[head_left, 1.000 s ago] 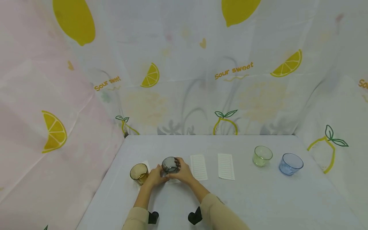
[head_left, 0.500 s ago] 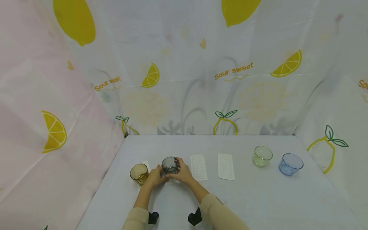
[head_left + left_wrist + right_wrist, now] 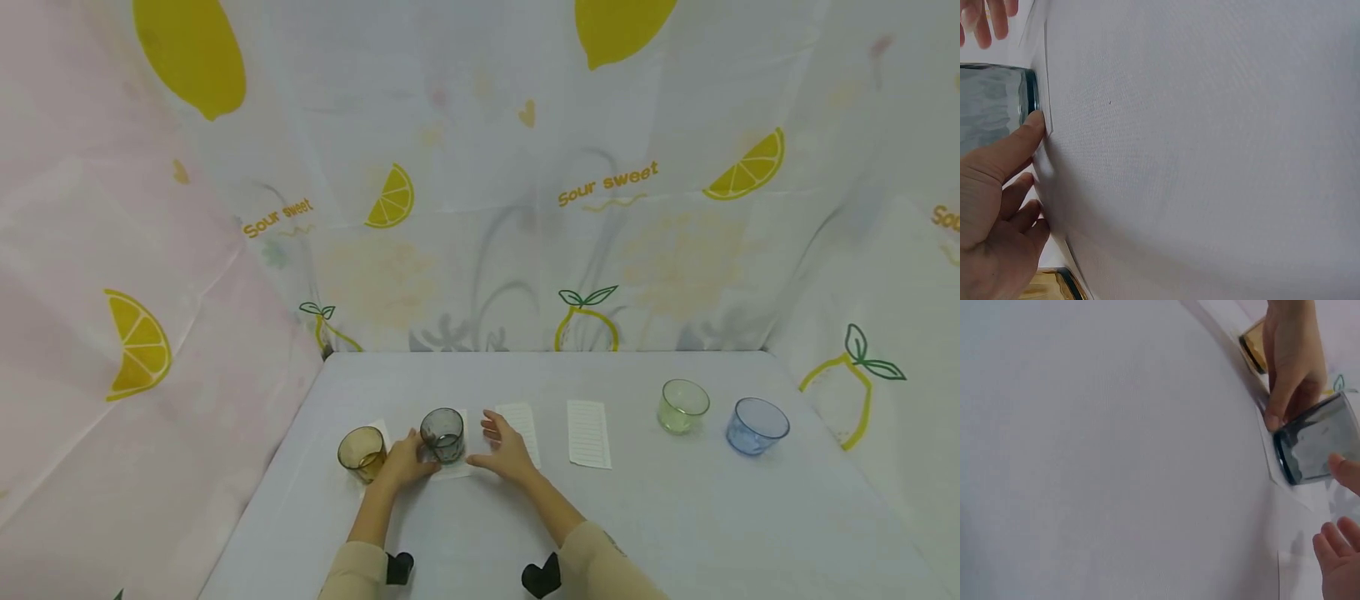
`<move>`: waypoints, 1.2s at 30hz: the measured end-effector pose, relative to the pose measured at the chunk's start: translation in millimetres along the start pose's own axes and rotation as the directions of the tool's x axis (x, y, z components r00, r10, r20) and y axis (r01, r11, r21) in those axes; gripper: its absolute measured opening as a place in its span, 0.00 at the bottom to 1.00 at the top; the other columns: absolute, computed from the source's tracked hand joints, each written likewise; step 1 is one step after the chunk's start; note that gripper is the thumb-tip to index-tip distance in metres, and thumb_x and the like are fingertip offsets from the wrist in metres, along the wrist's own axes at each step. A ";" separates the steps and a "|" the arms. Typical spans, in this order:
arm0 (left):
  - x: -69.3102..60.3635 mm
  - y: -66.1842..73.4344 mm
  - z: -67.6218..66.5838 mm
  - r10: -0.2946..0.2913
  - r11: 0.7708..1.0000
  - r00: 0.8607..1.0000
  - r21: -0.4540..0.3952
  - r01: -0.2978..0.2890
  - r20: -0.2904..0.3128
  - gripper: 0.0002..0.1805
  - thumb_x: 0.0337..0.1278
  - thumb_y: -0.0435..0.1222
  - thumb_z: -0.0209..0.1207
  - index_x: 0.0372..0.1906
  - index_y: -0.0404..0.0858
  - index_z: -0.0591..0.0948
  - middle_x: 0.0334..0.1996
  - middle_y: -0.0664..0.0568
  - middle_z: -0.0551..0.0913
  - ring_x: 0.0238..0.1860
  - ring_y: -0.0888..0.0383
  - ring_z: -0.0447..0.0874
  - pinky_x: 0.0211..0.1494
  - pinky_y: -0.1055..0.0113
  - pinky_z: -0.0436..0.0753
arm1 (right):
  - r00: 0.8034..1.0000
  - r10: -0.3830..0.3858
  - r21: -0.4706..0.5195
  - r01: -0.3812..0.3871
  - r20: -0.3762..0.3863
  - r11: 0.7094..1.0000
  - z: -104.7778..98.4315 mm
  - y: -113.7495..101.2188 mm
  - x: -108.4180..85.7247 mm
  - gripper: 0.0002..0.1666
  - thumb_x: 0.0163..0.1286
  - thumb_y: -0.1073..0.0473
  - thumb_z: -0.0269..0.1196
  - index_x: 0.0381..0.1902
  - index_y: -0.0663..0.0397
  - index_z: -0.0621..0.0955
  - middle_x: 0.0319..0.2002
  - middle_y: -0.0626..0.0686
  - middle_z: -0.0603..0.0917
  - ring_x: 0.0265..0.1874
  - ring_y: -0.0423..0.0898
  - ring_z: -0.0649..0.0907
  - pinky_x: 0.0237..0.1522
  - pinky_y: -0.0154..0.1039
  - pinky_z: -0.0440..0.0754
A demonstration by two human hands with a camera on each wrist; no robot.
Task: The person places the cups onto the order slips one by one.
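Note:
A grey glass cup (image 3: pixel 442 435) stands upright on a slip of lined paper (image 3: pixel 452 472). My left hand (image 3: pixel 405 462) holds it low on its left side; in the left wrist view the thumb (image 3: pixel 1027 134) touches the cup's base, and the index finger is mostly hidden. My right hand (image 3: pixel 508 452) is just right of the cup, apart from it, with thumb and fingers spread and nothing between them. An amber glass cup (image 3: pixel 362 454) stands close to the left hand, on another slip of paper.
Two more lined paper slips (image 3: pixel 589 434) lie right of the grey cup, one partly behind my right hand. Farther right stand a green glass cup (image 3: pixel 683 407) and a blue glass cup (image 3: pixel 757 427). A lemon-printed cloth (image 3: pixel 480 250) backs the white table (image 3: pixel 675 533).
My right hand has let go of the grey cup and moved off to the right. The left hand has stayed at the cup, which now sits on the paper slip.

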State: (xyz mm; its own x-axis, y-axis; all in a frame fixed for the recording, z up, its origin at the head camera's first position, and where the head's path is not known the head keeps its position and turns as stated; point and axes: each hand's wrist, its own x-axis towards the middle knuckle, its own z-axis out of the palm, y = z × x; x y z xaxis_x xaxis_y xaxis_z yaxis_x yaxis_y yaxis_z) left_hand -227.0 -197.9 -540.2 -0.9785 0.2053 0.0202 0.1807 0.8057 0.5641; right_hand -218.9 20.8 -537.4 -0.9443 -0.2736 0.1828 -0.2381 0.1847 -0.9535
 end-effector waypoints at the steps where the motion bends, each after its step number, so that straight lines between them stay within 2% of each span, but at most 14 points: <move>1: 0.2 -0.3 -0.1 0.005 1.000 1.000 0.002 -0.005 -0.001 0.32 0.38 0.34 0.71 0.53 0.26 0.75 0.55 0.18 0.67 0.54 0.23 0.68 0.58 0.38 0.69 | 1.000 -0.003 0.000 0.003 -0.005 1.000 -4.4 -0.4 -2.0 0.48 0.49 0.68 0.72 0.64 0.74 0.61 0.56 0.76 0.71 0.56 0.69 0.74 0.57 0.56 0.73; 8: 0.5 -0.7 -0.4 0.004 1.000 1.000 -0.006 -0.004 0.011 0.32 0.40 0.34 0.71 0.54 0.26 0.75 0.56 0.20 0.67 0.56 0.23 0.66 0.60 0.38 0.68 | 0.995 -0.040 -0.048 0.036 -0.094 0.998 -39.7 -2.9 -20.0 0.45 0.49 0.67 0.73 0.62 0.72 0.65 0.53 0.74 0.75 0.52 0.66 0.78 0.54 0.55 0.77; 15: 0.1 0.3 0.0 -0.017 1.000 1.000 -0.020 0.017 0.026 0.33 0.42 0.34 0.70 0.57 0.26 0.74 0.58 0.20 0.65 0.58 0.23 0.64 0.60 0.37 0.66 | 0.981 -0.012 -0.089 -0.005 -0.195 0.996 -89.8 -8.8 -43.5 0.44 0.51 0.66 0.72 0.64 0.68 0.65 0.54 0.70 0.75 0.54 0.64 0.77 0.55 0.52 0.76; 18: -0.7 0.7 -0.1 -0.025 0.999 0.999 -0.033 0.026 0.032 0.33 0.43 0.33 0.69 0.58 0.26 0.73 0.59 0.19 0.64 0.59 0.24 0.63 0.61 0.38 0.66 | 0.973 -0.013 -0.117 -0.015 -0.229 0.993 -112.7 -9.4 -53.5 0.44 0.51 0.66 0.72 0.64 0.67 0.65 0.55 0.71 0.75 0.54 0.65 0.77 0.55 0.52 0.75; 22: -0.9 0.2 0.5 -0.018 0.999 0.999 -0.038 0.019 0.032 0.33 0.42 0.33 0.70 0.57 0.25 0.73 0.59 0.18 0.63 0.59 0.24 0.63 0.61 0.38 0.66 | 0.953 -0.066 -0.188 0.010 -0.297 0.982 -143.6 -11.4 -67.7 0.43 0.52 0.68 0.71 0.63 0.71 0.64 0.54 0.72 0.75 0.52 0.66 0.77 0.54 0.50 0.76; 25: -0.2 -0.5 1.4 -0.010 0.999 1.000 -0.036 0.011 0.028 0.32 0.42 0.33 0.70 0.56 0.26 0.74 0.58 0.18 0.63 0.59 0.24 0.64 0.61 0.38 0.66 | 0.921 -0.118 -0.258 0.020 -0.371 0.966 -165.7 -14.5 -78.2 0.42 0.51 0.69 0.71 0.62 0.72 0.65 0.52 0.72 0.76 0.51 0.66 0.78 0.53 0.37 0.78; 27: 0.1 -0.9 1.8 -0.004 0.999 1.000 -0.034 0.005 0.021 0.32 0.42 0.33 0.70 0.56 0.26 0.74 0.58 0.18 0.63 0.59 0.25 0.64 0.61 0.38 0.66 | 0.890 -0.151 -0.292 0.021 -0.429 0.956 -179.1 -15.7 -84.3 0.41 0.50 0.71 0.71 0.60 0.74 0.66 0.51 0.73 0.76 0.50 0.61 0.79 0.52 0.26 0.76; 29: 0.2 -1.1 1.8 -0.007 0.999 1.000 -0.038 0.007 0.019 0.32 0.42 0.33 0.70 0.56 0.26 0.74 0.58 0.18 0.63 0.59 0.25 0.64 0.61 0.38 0.66 | 0.850 -0.172 -0.310 0.011 -0.498 0.951 -190.6 -16.4 -89.5 0.40 0.49 0.72 0.71 0.59 0.75 0.68 0.51 0.72 0.77 0.49 0.51 0.80 0.50 0.18 0.72; 31: 0.0 -1.2 1.6 -0.008 0.999 1.000 -0.038 0.009 0.017 0.32 0.41 0.33 0.70 0.56 0.26 0.74 0.58 0.18 0.63 0.59 0.25 0.64 0.61 0.38 0.66 | 0.802 -0.193 -0.319 0.003 -0.565 0.948 -201.0 -15.7 -93.6 0.39 0.47 0.74 0.71 0.58 0.76 0.69 0.51 0.72 0.76 0.48 0.40 0.78 0.49 0.15 0.70; 32: -0.1 -1.6 1.7 -0.008 0.999 1.000 -0.034 0.009 0.017 0.32 0.41 0.33 0.70 0.56 0.25 0.74 0.58 0.18 0.63 0.59 0.25 0.64 0.61 0.38 0.66 | 0.776 -0.198 -0.320 -0.004 -0.598 0.948 -205.7 -15.4 -95.1 0.39 0.47 0.74 0.71 0.57 0.76 0.70 0.51 0.72 0.76 0.49 0.39 0.77 0.50 0.15 0.69; 34: -0.8 -1.8 1.4 -0.012 0.999 1.000 -0.034 0.013 0.020 0.33 0.42 0.33 0.69 0.56 0.25 0.74 0.58 0.17 0.62 0.59 0.24 0.64 0.61 0.38 0.66 | 0.732 -0.205 -0.325 -0.024 -0.649 0.945 -214.3 -15.1 -97.4 0.38 0.46 0.74 0.71 0.57 0.76 0.70 0.53 0.71 0.75 0.52 0.42 0.77 0.52 0.15 0.68; 36: -1.5 -2.6 1.5 -0.005 0.999 1.000 -0.031 0.006 0.016 0.33 0.42 0.33 0.69 0.56 0.25 0.74 0.58 0.17 0.63 0.59 0.25 0.64 0.61 0.38 0.66 | 0.710 -0.198 -0.326 -0.048 -0.676 0.944 -222.2 -14.5 -98.9 0.39 0.47 0.73 0.71 0.58 0.76 0.69 0.55 0.72 0.73 0.56 0.52 0.75 0.56 0.17 0.66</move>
State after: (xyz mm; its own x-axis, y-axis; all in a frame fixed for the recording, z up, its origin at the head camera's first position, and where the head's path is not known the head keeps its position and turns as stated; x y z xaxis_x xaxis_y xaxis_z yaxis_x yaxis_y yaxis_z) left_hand -225.9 -199.4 -542.9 -0.9777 0.2101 0.0035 0.1717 0.7891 0.5898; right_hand -172.6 254.9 -488.4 -0.7770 0.4069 0.4803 -0.2540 0.4955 -0.8307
